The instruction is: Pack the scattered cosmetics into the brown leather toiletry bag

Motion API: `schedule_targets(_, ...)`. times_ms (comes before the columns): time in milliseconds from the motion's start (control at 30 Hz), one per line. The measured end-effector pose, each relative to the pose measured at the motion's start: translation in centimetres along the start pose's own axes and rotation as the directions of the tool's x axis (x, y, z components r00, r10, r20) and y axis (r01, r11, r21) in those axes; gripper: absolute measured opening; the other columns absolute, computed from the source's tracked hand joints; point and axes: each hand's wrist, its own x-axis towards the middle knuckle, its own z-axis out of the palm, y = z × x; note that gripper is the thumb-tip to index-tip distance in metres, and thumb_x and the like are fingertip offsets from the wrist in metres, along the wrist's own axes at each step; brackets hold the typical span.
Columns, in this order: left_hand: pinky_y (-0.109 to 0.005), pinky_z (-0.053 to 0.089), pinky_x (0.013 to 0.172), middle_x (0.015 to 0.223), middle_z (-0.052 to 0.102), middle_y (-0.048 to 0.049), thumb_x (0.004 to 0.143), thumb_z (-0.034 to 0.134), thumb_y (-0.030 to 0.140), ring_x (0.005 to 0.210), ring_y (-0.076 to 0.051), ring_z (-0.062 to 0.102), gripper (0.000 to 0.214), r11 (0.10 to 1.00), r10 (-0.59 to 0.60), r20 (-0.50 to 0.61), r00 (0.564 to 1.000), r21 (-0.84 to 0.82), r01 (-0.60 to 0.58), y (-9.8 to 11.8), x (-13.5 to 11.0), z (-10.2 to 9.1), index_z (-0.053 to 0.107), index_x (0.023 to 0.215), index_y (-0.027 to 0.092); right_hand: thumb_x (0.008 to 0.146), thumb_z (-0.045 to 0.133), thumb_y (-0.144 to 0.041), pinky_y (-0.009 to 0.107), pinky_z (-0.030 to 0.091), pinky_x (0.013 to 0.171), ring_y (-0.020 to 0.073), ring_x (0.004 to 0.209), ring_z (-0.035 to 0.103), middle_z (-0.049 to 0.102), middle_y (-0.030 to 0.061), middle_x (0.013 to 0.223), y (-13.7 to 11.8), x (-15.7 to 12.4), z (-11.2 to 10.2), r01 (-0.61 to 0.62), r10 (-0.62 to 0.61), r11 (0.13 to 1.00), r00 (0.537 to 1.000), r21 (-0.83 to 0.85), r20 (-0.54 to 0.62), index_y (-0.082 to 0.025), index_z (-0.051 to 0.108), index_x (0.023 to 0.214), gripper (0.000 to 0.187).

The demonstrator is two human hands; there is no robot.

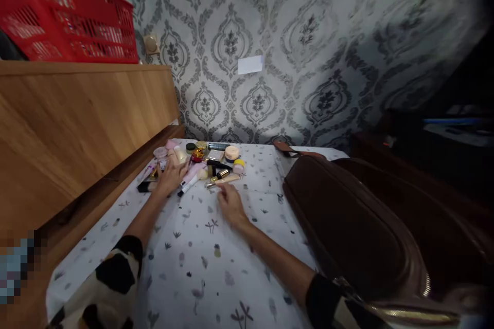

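My left hand (pixel 172 176) reaches over the left side of a cluster of cosmetics, fingers stretched out and apart. Its fingertips are beside a pale cream tube (pixel 179 154); whether they touch it is unclear. My right hand (pixel 232 206) rests low over the cloth with its fingers curled in and nothing visible in them. Just beyond its fingers lies a makeup brush with a light wooden handle (pixel 227 180). Between the hands lie a white tube with a black cap (pixel 189 185) and a black-and-gold tube (pixel 221 175). A red-and-gold ornate item (pixel 197 155) sits farther back.
A round peach jar (pixel 232 152) and a yellow-lidded jar (pixel 239 166) stand at the cluster's right. A large dark brown bag (pixel 347 216) fills the right side of the printed cloth (pixel 200 262). Wooden furniture (pixel 88 123) with a red basket (pixel 88 25) borders the left.
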Motion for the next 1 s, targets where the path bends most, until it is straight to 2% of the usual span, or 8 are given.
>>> schedule_targets(67,-0.075,0.013,0.117,0.152,0.053,-0.0138,0.103,0.03,0.045,0.148,-0.036,0.038,0.048,0.996,0.094,0.022,0.995,-0.004,-0.094,-0.2,0.0,0.7,0.061,0.137,0.028,0.081,0.049,-0.016,0.039,0.057,0.083,0.022,0.091,0.067,0.067,0.0089,0.105,1.0,-0.5,-0.2,-0.002,0.002,1.0,1.0,0.014,-0.009,-0.02,0.067,0.108,0.033)
schedule_targets(133,-0.066,0.015,0.122,0.152,0.053,-0.0108,0.103,0.033,0.045,0.149,-0.032,0.037,0.047,0.982,0.188,0.033,0.982,-0.015,-0.187,-0.1,-0.2,1.3,0.06,0.138,0.027,0.081,0.048,-0.016,0.037,0.058,0.082,0.0215,0.096,0.068,0.066,0.0096,0.112,1.5,-0.8,-0.3,-0.004,0.004,0.999,1.0,0.035,-0.012,-0.02,0.066,0.114,0.037)
schedule_targets(233,-0.055,0.025,0.123,0.153,0.051,-0.0167,0.1,0.042,0.051,0.15,-0.032,0.036,0.056,0.964,0.266,0.04,0.963,-0.037,-0.265,0.4,-0.5,2.2,0.055,0.141,0.016,0.081,0.049,-0.017,0.037,0.058,0.086,0.0224,0.106,0.068,0.065,0.0099,0.119,2.1,-0.8,-0.2,-0.01,0.011,0.998,1.0,0.064,-0.021,-0.021,0.064,0.118,0.04)
schedule_targets(333,-0.058,0.025,0.121,0.152,0.05,-0.0224,0.098,0.045,0.055,0.148,-0.037,0.038,0.063,0.956,0.291,0.03,0.956,-0.057,-0.289,1.4,-0.9,3.0,0.052,0.142,0.011,0.08,0.052,-0.021,0.039,0.058,0.091,0.0244,0.113,0.066,0.065,0.0111,0.122,2.5,-0.6,0.1,-0.042,0.052,0.99,0.996,0.137,-0.072,-0.02,0.062,0.121,0.042)
schedule_targets(500,-0.053,0.031,0.12,0.151,0.051,-0.0181,0.098,0.045,0.055,0.148,-0.035,0.038,0.063,0.923,0.354,-0.019,0.935,-0.156,-0.353,4.4,-2.2,3.4,0.046,0.145,0.014,0.081,0.056,-0.027,0.041,0.058,0.091,0.0261,0.114,0.066,0.065,0.0108,0.123,2.9,-0.4,0.3,-0.065,0.118,0.956,0.978,0.286,-0.17,-0.022,0.061,0.121,0.04)
schedule_targets(667,-0.057,0.038,0.113,0.141,0.058,-0.0174,0.098,0.047,0.048,0.134,-0.033,0.053,0.054,0.866,0.344,-0.17,0.923,-0.322,-0.382,7.9,-3.0,3.4,0.044,0.142,0.017,0.082,0.057,-0.031,0.045,0.056,0.095,0.027,0.116,0.065,0.063,0.0119,0.128,3.2,0.0,0.2,-0.032,0.137,0.93,0.954,0.367,-0.266,-0.022,0.06,0.12,0.039)
schedule_targets(867,-0.049,0.041,0.114,0.141,0.058,-0.0155,0.1,0.046,0.041,0.136,-0.029,0.05,0.035,0.815,0.376,-0.294,0.879,-0.346,-0.465,11.5,-2.3,3.4,0.054,0.127,0.02,0.085,0.055,-0.031,0.045,0.051,0.102,0.0247,0.116,0.063,0.065,0.0098,0.122,3.2,0.4,-0.4,0.031,0.098,0.945,0.922,0.324,-0.374,-0.022,0.06,0.115,0.032)
schedule_targets(1000,-0.05,0.038,0.114,0.137,0.059,-0.0159,0.101,0.044,0.039,0.138,-0.03,0.047,0.037,0.818,0.392,-0.287,0.874,-0.326,-0.474,13.7,-1.0,3.0,0.05,0.131,0.019,0.083,0.058,-0.033,0.043,0.052,0.099,0.0239,0.11,0.064,0.067,0.0095,0.117,3.5,0.8,-0.3,-0.029,0.209,0.912,0.891,0.409,-0.404,-0.022,0.061,0.11,0.03)
